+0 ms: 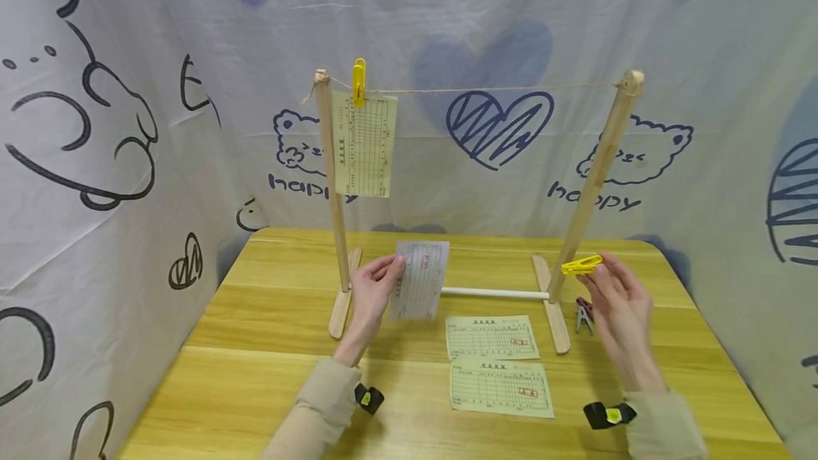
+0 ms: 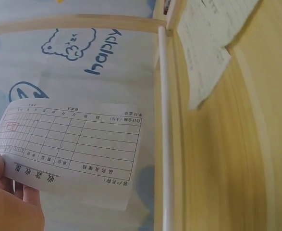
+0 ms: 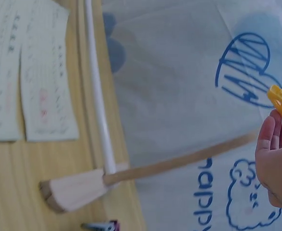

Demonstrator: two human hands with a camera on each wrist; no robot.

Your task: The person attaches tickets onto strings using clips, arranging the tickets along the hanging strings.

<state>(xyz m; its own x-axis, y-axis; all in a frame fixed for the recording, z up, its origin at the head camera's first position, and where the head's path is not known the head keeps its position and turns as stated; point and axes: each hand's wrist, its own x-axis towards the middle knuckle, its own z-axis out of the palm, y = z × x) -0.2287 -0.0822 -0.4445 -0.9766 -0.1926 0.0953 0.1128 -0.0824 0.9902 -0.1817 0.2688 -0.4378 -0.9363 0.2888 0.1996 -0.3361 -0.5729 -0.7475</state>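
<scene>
My left hand (image 1: 375,289) pinches a white printed receipt slip (image 1: 422,279) by its left edge, holding it upright in front of the stand. In the left wrist view the same slip shows a ruled grid and a small red stamp. Off to the right, my right hand (image 1: 621,304) holds a yellow clothespin (image 1: 581,265) between thumb and fingers, near the stand's right post. A twine line (image 1: 498,89) runs between the two wooden posts. Near its left end another yellow clothespin (image 1: 359,84) clips a yellowish receipt slip (image 1: 364,148), which hangs down.
Two yellowish receipt slips (image 1: 492,338) lie on the wooden table (image 1: 255,375), one in front of the other. A white rod (image 1: 495,294) joins the stand's feet. Beside the right foot (image 1: 552,311) lie more clothespins (image 1: 584,316), grey and dark red. A patterned curtain surrounds the table.
</scene>
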